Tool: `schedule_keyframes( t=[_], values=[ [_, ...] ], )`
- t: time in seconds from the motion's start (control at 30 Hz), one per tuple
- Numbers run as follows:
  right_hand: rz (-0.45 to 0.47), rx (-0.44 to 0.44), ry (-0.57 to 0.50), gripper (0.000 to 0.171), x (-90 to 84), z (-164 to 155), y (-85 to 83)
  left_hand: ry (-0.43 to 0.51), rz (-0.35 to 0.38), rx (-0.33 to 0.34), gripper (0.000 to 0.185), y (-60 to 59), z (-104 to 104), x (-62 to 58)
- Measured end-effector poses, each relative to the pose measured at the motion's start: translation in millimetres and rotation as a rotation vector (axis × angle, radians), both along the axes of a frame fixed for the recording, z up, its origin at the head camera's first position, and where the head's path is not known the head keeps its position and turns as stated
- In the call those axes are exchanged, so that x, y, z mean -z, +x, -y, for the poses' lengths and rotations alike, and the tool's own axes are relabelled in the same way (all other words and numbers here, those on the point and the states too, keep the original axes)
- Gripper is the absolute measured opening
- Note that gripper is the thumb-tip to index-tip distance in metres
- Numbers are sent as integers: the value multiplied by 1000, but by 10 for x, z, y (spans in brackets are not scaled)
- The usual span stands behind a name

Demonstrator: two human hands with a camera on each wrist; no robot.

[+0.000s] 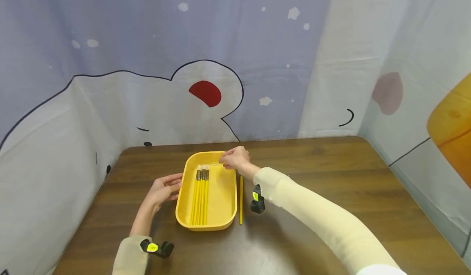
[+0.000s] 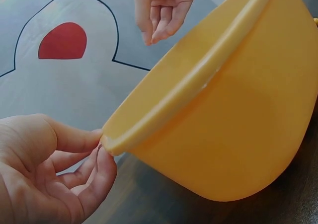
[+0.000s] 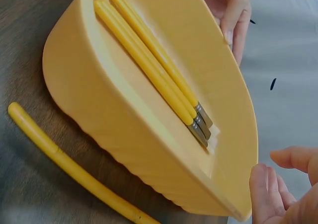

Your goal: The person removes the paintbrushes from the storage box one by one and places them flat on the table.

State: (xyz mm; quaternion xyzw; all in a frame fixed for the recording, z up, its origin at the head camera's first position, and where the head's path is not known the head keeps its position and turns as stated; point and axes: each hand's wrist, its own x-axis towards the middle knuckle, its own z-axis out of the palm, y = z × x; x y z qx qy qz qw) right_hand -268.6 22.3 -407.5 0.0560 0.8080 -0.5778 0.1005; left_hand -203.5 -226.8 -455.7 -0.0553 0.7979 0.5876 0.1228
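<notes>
A yellow tray (image 1: 220, 193) sits mid-table, its wall filling the left wrist view (image 2: 223, 110) and its rim curving through the right wrist view (image 3: 99, 110). Three yellow-handled brushes (image 1: 200, 193) lie side by side along its left half (image 3: 149, 60). One more yellow brush (image 1: 241, 199) lies on the table just right of the tray (image 3: 64, 164). My left hand (image 1: 165, 187) pinches the tray's left rim between thumb and fingers (image 2: 49, 169). My right hand (image 1: 235, 158) hovers at the tray's far right corner, fingers loosely curled and holding nothing (image 2: 161, 10).
The dark wooden table (image 1: 331, 193) is walled by a printed cloth backdrop (image 1: 206, 95) at the back and both sides. Black wrist cameras sit on my right forearm (image 1: 257, 201) and left forearm (image 1: 158, 248).
</notes>
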Motion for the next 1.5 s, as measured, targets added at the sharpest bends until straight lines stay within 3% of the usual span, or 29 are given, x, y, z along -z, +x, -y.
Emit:
schedule_keyframes(
  t=[0.4, 0.77, 1.07, 1.5],
  values=[
    [14, -44, -19, 21, 89, 121, 13, 24, -3, 11, 48, 19, 9, -1],
    [14, -99, 58, 22, 203, 261, 7, 23, 11, -10, 48, 12, 6, -2],
    [46, -85, -5, 21, 260, 403, 40, 40, 14, -19, 47, 9, 13, 15],
    [95, -77, 0, 19, 257, 455, 27, 41, 21, -29, 47, 9, 1, 12]
  ],
)
